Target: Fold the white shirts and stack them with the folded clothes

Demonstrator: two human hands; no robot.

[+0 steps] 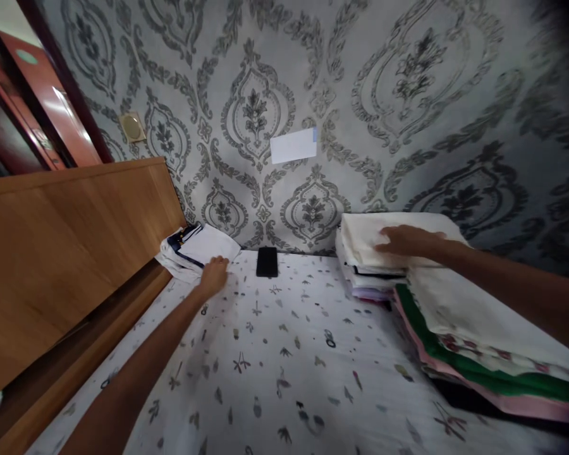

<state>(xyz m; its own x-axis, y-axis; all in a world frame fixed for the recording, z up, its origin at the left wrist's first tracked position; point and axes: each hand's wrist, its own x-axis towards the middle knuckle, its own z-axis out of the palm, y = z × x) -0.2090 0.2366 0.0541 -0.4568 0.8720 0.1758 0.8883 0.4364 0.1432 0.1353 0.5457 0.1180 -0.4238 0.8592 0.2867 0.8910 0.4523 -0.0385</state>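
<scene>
My right hand [408, 241] rests on top of a folded cream-white cloth [360, 237], the topmost piece of a pile by the wall. Its fingers are stretched out and apart, and the hand is open. To the left, my left hand [214, 276] touches the near corner of a small stack of folded white clothes [208, 243] with a dark navy piece in it. Its fingers look extended and open, though their tips are partly hidden from view.
A black phone [267, 262] lies on the patterned bedsheet [275, 354] near the wall. At right sits a larger pile of folded clothes [493, 373] in white, green, pink and black. A wooden headboard [85, 253] borders the left side. A white paper [294, 146] is on the wallpaper.
</scene>
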